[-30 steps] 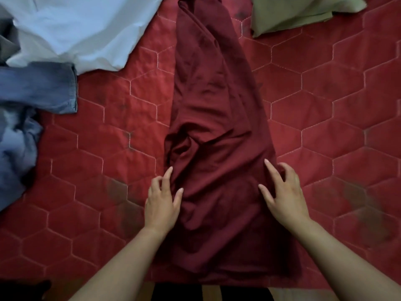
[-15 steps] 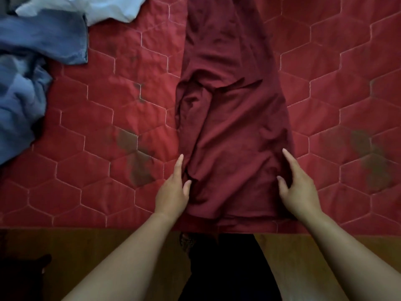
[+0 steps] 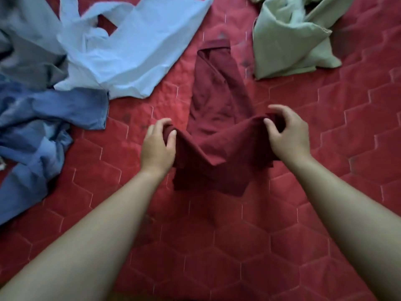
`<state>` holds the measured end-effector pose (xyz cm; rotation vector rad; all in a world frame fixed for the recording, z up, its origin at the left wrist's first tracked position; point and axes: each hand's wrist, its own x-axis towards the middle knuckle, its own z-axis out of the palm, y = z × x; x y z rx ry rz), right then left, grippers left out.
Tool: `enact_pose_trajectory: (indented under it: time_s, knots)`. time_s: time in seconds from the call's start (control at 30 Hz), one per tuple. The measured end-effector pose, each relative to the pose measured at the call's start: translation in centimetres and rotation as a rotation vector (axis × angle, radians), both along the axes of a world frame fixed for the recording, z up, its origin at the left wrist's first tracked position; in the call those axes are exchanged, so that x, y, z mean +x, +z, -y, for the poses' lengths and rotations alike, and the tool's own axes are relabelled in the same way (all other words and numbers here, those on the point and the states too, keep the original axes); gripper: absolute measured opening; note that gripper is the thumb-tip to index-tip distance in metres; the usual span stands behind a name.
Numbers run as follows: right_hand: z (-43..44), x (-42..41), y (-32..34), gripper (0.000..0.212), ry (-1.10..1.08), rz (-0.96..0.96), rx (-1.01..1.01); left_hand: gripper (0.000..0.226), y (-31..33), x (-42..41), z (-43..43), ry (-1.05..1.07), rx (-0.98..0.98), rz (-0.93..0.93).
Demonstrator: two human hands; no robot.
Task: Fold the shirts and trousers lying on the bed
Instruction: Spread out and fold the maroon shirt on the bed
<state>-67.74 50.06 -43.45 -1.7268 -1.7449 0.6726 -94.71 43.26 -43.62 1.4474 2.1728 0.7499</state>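
Red quilting of the bed lies bare nearest the camera. Half a second ago the near hem of the maroon garment lay flat there, with an open palm at each side. That hem is now lifted. The left hand and the right hand each have their fingers curled round a corner of it, and the cloth sags between them above the bed. The rest of the garment lies flat beyond, narrow, running away to its far end. By this, smoothing looks finished and an end-to-end fold has begun.

Farther off the unfolded pieces wait: a blue garment and a grey one at left, a pale shirt, and a green garment at far right. No basket, box or drawer is in view.
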Motion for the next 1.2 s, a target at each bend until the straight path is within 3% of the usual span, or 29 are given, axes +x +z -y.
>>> enact_pose_trajectory:
  time_s: [0.1, 0.2, 0.37, 0.57, 0.63, 0.73, 0.83, 0.93, 1.03, 1.2]
  knots:
    - [-3.7, 0.4, -2.3, 0.052, 0.044, 0.116, -0.199, 0.054, -2.3, -0.5, -2.8, 0.093, -0.271, -0.123]
    - [-3.5, 1.4, -4.9, 0.062, 0.14, 0.233, -0.36, 0.055, -4.9, 0.0, -2.2, -0.03, -0.405, -0.194]
    - [-1.2, 1.6, -7.8, 0.065, 0.138, 0.239, -0.439, 0.052, -7.5, 1.2, -0.1, -0.261, -0.344, -0.117]
    - [-1.8, -0.1, -9.7, 0.074, -0.074, 0.256, -0.379, 0.071, -8.0, -0.4, -2.9, -0.191, -0.143, -0.152]
    - [-2.5, -0.2, -10.0, 0.067, -0.108, 0.236, -0.404, 0.063, -7.9, -1.5, -4.0, -0.233, -0.182, -0.168]
    - [-3.4, -0.3, -9.3, 0.034, -0.101, 0.243, -0.331, 0.037, -7.5, -2.9, -5.5, -0.3, -0.235, -0.134]
    - [-4.7, -1.1, -6.8, 0.009, -0.109, 0.178, -0.235, 0.029, -5.9, -3.9, -7.8, -0.259, -0.158, -0.091]
    - [-8.2, -2.2, -4.0, 0.013, -0.171, 0.105, -0.161, 0.024, -3.9, -4.8, -12.0, -0.157, -0.064, -0.084]
    - [-12.0, -3.1, -2.3, 0.031, -0.189, 0.071, -0.139, 0.039, -2.6, -5.6, -16.0, -0.135, -0.115, -0.138]
    - [-10.2, -3.3, -3.0, 0.031, 0.06, 0.126, -0.177, 0.051, -2.7, -4.5, -13.3, -0.176, -0.08, -0.232]
